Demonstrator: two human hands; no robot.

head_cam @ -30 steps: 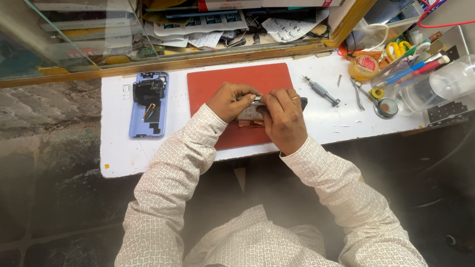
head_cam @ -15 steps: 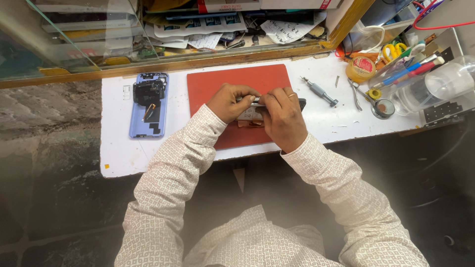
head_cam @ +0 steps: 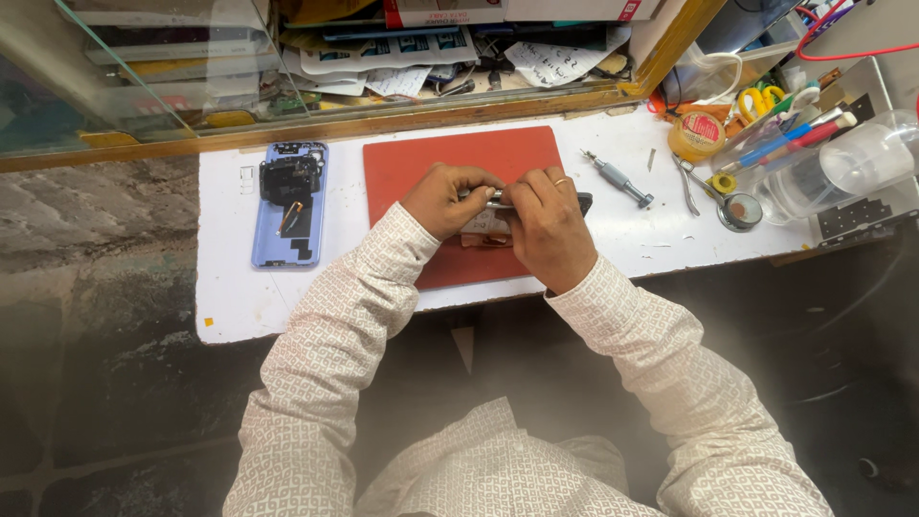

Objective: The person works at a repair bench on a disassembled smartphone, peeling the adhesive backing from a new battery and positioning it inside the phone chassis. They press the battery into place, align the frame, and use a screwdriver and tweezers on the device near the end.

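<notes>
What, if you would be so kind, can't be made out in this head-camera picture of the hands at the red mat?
- Head view: the dark device is mostly covered by the left hand and right hand; its kind is unclear.
- Head view: the small part beneath the hands is half hidden and too small to identify.
- Head view: the clear container is cut off by the right edge.

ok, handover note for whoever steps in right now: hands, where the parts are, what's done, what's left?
Left hand and right hand both grip a small dark device, held edge-up over the red mat.
Blue phone back cover lies detached on the white table, left of the mat.
Screwdriver and tweezers lie unused to the right.
Done: back cover off.
Left: the device isn't set down; what is being done to it is hidden by the fingers.
</notes>
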